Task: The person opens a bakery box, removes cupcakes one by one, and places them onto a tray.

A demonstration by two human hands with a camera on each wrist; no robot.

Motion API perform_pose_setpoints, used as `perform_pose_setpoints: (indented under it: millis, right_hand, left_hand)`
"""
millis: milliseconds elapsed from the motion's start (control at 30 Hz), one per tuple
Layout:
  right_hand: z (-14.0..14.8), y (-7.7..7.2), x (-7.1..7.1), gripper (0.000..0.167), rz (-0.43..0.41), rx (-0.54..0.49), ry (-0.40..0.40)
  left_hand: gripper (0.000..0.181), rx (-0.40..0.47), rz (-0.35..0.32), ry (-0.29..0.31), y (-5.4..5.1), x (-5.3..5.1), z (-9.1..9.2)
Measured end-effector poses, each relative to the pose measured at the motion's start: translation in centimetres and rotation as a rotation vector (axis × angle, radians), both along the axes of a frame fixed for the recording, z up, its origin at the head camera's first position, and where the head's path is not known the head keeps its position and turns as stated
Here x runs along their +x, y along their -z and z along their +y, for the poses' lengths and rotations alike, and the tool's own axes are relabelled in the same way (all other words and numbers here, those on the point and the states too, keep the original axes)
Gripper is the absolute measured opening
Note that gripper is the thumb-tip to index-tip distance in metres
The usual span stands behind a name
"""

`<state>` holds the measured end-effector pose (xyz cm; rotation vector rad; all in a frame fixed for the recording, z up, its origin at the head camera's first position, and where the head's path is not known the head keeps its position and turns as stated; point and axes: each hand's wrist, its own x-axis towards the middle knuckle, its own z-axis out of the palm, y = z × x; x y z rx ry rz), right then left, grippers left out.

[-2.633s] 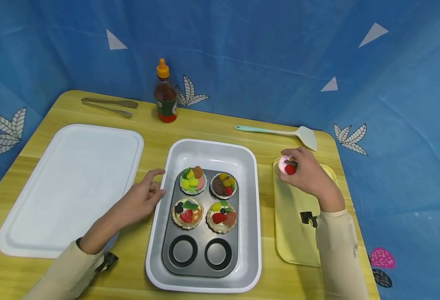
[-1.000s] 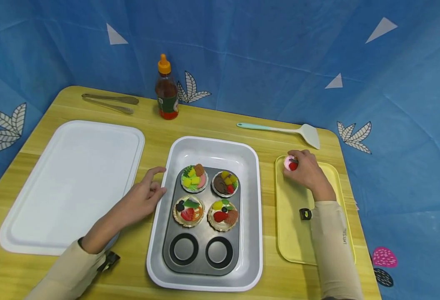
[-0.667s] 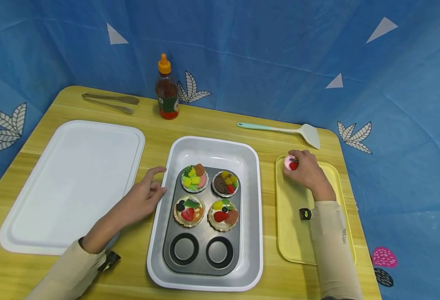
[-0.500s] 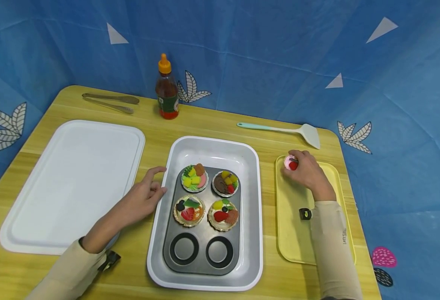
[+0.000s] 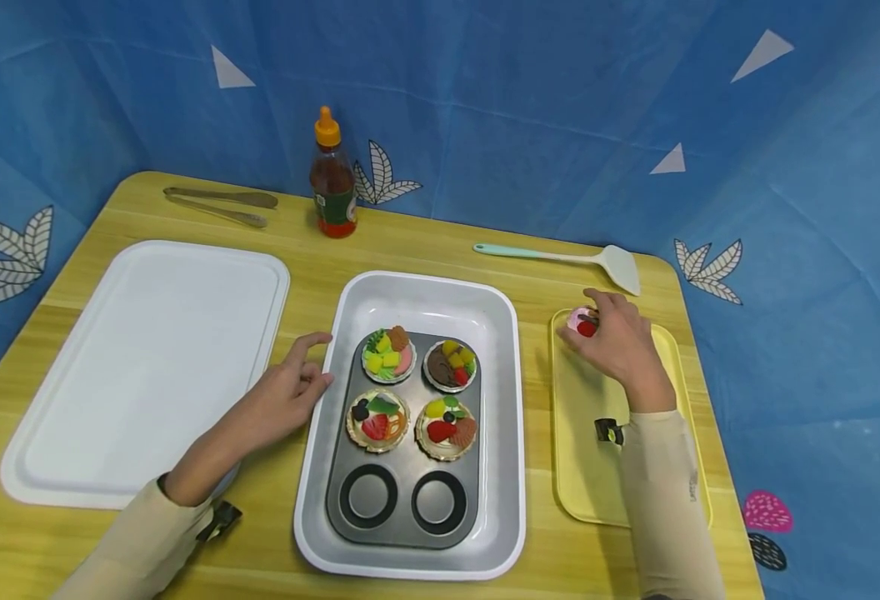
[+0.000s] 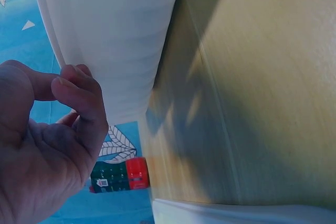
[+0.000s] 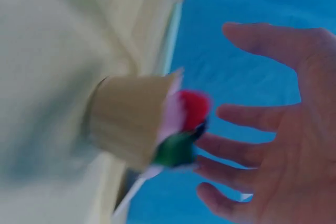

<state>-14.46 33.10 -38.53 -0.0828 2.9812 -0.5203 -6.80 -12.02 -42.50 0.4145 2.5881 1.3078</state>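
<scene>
My right hand (image 5: 620, 342) has its fingers spread around a small cupcake with pink cream and a red berry (image 5: 583, 322), which stands upright on the far end of the yellow tray (image 5: 582, 467). In the right wrist view, a gap separates the fingers from the cupcake's tan cup (image 7: 131, 119). My left hand (image 5: 286, 400) rests loosely bent against the left rim of the white pan (image 5: 503, 358), index finger and thumb apart. Inside the pan lies a dark muffin tin (image 5: 402, 500). Its back and middle cups bear several fruit-topped tarts (image 5: 378, 421); its two front cups are bare.
On the left lies a white tray (image 5: 147, 367). Along the back are metal tongs (image 5: 218, 202), a sauce bottle with an orange cap (image 5: 333, 196) and a spatula with a pale green handle (image 5: 552, 255). A blue cloth (image 5: 485, 125) hangs behind the table.
My right hand held the cupcake over the yellow tray and set it down at the far end. Its fingers have now spread and let go. My left hand has kept its place.
</scene>
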Motion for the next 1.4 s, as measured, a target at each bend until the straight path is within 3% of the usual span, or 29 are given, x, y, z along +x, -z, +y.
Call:
perform_pose_setpoints:
  millis: [333, 867, 1133, 1400]
  right_hand:
    - [-3.0, -3.1, 1.9, 0.080, 0.057, -0.068, -0.058]
    - [-7.6, -4.8, 4.9, 0.087, 0.052, -0.039, -0.149]
    - [-10.4, -4.8, 6.7, 0.096, 0.033, -0.060, -0.179]
    - [-12.7, -4.1, 8.2, 0.084, -0.042, -0.083, -0.224]
  left_hand:
    - [0.050, 0.009, -0.003, -0.008, 0.1, 0.0, -0.1]
    - [0.051, 0.009, -0.006, -0.016, 0.6, 0.1, -0.2]
    - [0.050, 0.016, -0.007, -0.024, 0.7, 0.2, -0.3]
    - [0.051, 0.030, -0.010, -0.008, 0.8, -0.1, -0.1]
